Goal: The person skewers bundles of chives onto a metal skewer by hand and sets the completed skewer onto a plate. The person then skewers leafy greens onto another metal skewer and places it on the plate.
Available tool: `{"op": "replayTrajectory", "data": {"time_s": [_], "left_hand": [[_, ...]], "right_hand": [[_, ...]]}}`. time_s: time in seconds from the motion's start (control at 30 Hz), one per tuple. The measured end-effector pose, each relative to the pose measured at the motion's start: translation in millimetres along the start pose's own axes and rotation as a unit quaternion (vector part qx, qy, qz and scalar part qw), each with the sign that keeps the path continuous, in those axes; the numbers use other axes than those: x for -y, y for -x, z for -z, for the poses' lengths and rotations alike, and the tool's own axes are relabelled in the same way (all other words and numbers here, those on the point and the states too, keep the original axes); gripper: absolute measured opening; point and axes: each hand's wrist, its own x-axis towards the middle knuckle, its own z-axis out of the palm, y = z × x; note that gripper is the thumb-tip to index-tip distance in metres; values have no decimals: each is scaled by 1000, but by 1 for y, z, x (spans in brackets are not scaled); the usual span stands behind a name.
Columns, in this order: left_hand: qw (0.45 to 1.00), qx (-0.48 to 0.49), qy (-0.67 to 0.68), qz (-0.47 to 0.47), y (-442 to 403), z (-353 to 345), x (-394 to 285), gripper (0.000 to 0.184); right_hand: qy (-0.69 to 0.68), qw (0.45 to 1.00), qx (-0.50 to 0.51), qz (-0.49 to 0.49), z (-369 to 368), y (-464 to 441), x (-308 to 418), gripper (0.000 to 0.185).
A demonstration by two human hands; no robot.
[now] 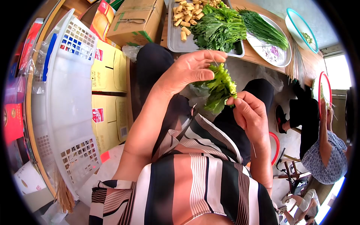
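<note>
A bunch of leafy greens [220,88] hangs between my hands, above my lap. My right hand [251,112] pinches its lower right end between thumb and fingertips. A thin skewer [254,150] sticks out below that hand; how it runs through the greens is hidden. My left hand [193,71] is at the upper left of the bunch, its fingers stretched out and the thumb apart from them. A fine stick tip shows by its fingers. Beyond it, a metal tray [182,45] bears more leafy greens [219,28] and short tan rolls [187,13].
An oval plate [275,62] with long green chives [264,28] stands beside loose skewers [297,62] and a teal-rimmed bowl [300,30]. At left are a white plastic crate [71,105] and cardboard boxes [108,71]. Another person [326,155] sits at right, holding a red-rimmed basin [325,86].
</note>
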Motion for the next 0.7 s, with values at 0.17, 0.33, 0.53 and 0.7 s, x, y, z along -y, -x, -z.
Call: {"op": "replayTrajectory", "data": {"time_s": [0.17, 0.33, 0.53, 0.7], "left_hand": [[987, 122, -32, 96, -16, 1, -3, 32], [994, 19, 18, 109, -17, -3, -8, 19], [988, 61, -4, 139, -19, -6, -1, 20], [985, 56, 8, 161, -24, -6, 3, 20]], "right_hand": [[-51, 998, 23, 5, 4, -1, 4, 21], [-2, 1000, 3, 8, 9, 0, 9, 20], [-3, 1000, 8, 4, 15, -1, 1, 19], [-25, 1000, 3, -5, 20, -1, -2, 19]]}}
